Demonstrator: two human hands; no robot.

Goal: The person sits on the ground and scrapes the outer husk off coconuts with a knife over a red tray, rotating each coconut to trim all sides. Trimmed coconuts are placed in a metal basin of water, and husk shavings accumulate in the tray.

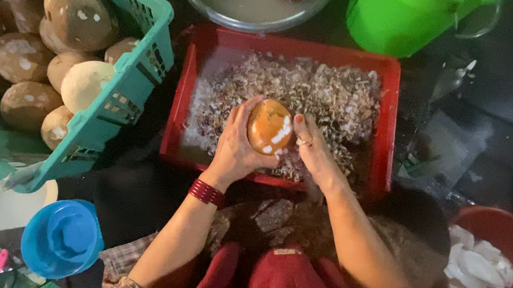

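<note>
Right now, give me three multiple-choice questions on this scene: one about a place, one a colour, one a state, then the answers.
1. Where is the coconut in the left hand held?
A. over the red tray
B. inside the teal crate
C. above the green bucket

2. What colour are the bangles on the left wrist?
A. gold
B. red
C. white

3. What state is the metal bowl in?
A. empty
B. upside down
C. holding cloudy liquid and coconuts

Answers: 1 A, peelings lie in the tray beneath it. 2 B, they match the tray. 3 C, two brown coconuts sit in pale liquid. The right hand touches the held coconut.
</note>
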